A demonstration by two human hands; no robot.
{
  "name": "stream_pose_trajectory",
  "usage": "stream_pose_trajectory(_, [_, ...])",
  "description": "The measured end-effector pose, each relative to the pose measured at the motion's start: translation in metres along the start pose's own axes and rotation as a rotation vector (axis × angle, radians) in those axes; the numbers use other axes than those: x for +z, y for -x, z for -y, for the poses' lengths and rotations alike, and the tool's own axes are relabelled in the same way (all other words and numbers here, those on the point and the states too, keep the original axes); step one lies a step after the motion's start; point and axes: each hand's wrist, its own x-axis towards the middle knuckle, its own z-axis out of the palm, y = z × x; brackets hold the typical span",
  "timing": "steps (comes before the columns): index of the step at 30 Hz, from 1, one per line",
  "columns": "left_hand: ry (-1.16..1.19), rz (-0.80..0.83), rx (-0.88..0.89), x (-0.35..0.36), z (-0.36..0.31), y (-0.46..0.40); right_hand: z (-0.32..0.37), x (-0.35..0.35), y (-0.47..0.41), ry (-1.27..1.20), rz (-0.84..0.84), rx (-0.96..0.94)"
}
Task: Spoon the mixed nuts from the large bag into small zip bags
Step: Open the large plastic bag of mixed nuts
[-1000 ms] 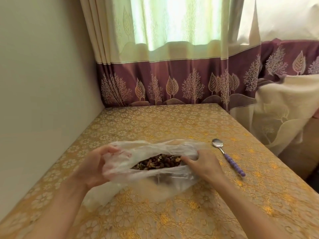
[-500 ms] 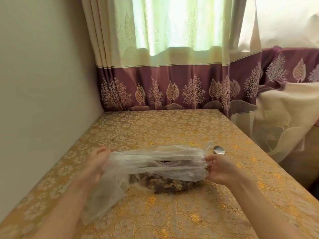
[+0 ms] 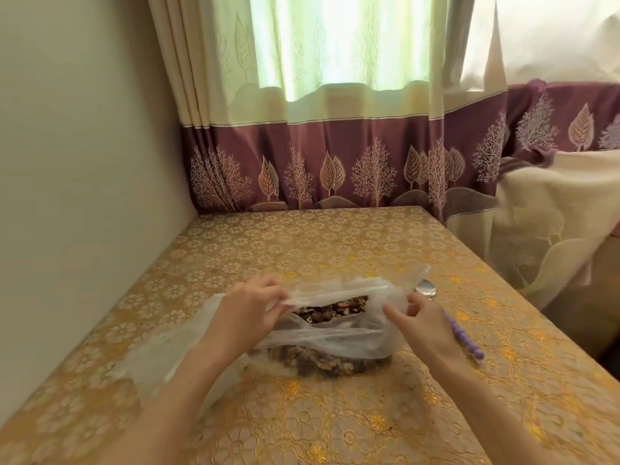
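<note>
The left hand (image 3: 250,312) pinched the far rim of a large, thin, clear plastic bag (image 3: 335,340), fingers curled over the film. The right hand (image 3: 421,318) gripped the bag's right side, with the forefinger stretched toward the opening. Between the hands the mouth gaped, showing brown mixed nuts (image 3: 332,310) heaped inside. The bag sat on the desk (image 3: 335,239), covered in a gold floral cloth, nearer its front edge than its back. Just beside the bag, toward the right edge, lay a metal spoon with a beaded purple handle (image 3: 461,337), untouched. No small zip bags were visible. The step appeared to be opening the bag; next, a hand would probably need the spoon.
</note>
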Motion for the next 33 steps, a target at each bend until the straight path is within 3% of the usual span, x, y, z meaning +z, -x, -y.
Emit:
stream_pose_trajectory(3, [0.493, -0.065, -0.235, -0.013, 0.002, -0.013, -0.005, -0.004, -0.004, -0.016, 0.041, 0.046])
stream_pose_trajectory(8, [1.213, -0.372, -0.845, -0.039, 0.028, -0.047, -0.013, -0.007, -0.017, 0.029, -0.002, 0.039])
stream_pose_trajectory(11, [1.519, -0.309, -1.126, -0.042, 0.041, -0.045, -0.02, -0.012, -0.022, -0.323, 0.067, 0.276])
stream_pose_trajectory(13, [1.59, -0.289, -1.209, -0.041, 0.045, -0.037, -0.023, -0.014, -0.024, -0.674, 0.145, 0.494])
stream_pose_trajectory(15, [1.631, -0.252, -1.266, -0.039, 0.049, -0.029, -0.026, -0.016, -0.028, -0.864, 0.192, 0.667])
stream_pose_trajectory(17, [1.571, -0.169, -1.276, -0.038, 0.058, -0.022, -0.025, -0.016, -0.031, -0.928, 0.221, 0.733])
stream_pose_trajectory(19, [1.351, -0.068, -1.214, -0.036, 0.067, -0.021, -0.019, -0.014, -0.034, -0.861, 0.225, 0.692])
stream_pose_trajectory(23, [0.753, -0.179, -0.935, -0.039, 0.063, -0.019, -0.011, -0.008, -0.041, -0.048, -0.057, 0.201])
stream_pose_trajectory(25, [0.485, -0.2, -0.817, -0.041, 0.051, -0.016, 0.001, -0.003, -0.044, 0.202, -0.098, -0.123])
stream_pose_trajectory(27, [0.321, -0.157, -0.778, -0.038, 0.036, -0.013, 0.013, 0.006, -0.047, 0.457, 0.04, -0.375])
stream_pose_trajectory(29, [0.158, -0.098, -0.775, -0.031, 0.024, -0.008, 0.019, 0.019, -0.049, 0.703, 0.246, -0.51])
stream_pose_trajectory(31, [0.012, -0.045, -0.762, -0.025, 0.016, 0.0, 0.02, 0.028, -0.052, 0.816, 0.369, -0.51])
stream_pose_trajectory(33, [0.017, -0.02, -0.748, -0.018, 0.016, 0.007, 0.023, 0.033, -0.055, 0.732, 0.369, -0.467])
